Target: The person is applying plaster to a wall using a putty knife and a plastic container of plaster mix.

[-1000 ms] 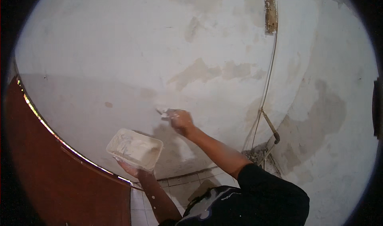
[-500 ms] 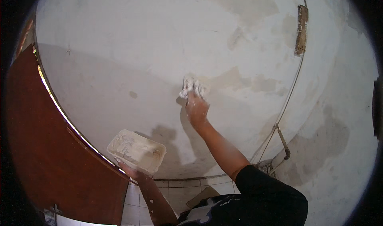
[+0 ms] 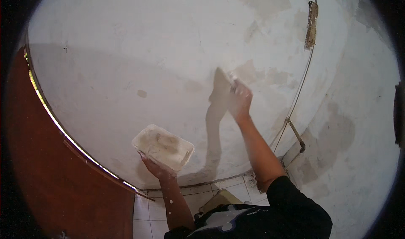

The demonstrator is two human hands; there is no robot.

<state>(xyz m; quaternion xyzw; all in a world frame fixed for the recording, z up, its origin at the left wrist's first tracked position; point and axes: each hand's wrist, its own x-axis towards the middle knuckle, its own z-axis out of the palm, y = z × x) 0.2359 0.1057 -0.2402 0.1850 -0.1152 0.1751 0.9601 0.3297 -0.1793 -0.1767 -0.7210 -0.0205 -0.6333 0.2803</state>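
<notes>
My left hand [image 3: 158,167] supports a pale rectangular plastic tub [image 3: 185,161] from below, its fingers wrapped round the near side. Inside the tub, a layer of whitish putty [image 3: 162,146] coats the bottom and walls. Up and to the right, my right hand [image 3: 241,99] is closed around a putty knife [image 3: 231,79], smeared by motion and seen nearly edge-on against the white wall [image 3: 168,87]. The knife's handle is hidden in my fingers. Beside the blade runs the dark shadow of my hand and arm. Damp-looking beige patches [image 3: 249,70] mark the wall just right of the blade.
A red-brown panel [image 3: 76,167] fills the left side, with a bright gap along its edge. On the right, a cable leads from a crusty narrow strip [image 3: 311,26] down to a bent pipe [image 3: 297,135]. Below are white tiles [image 3: 145,213] and a beige object [image 3: 219,199].
My right hand has swept right and slightly up with the putty knife, which has turned edge-on. The tub in my left hand has shifted right and up, and the view has moved a little.
</notes>
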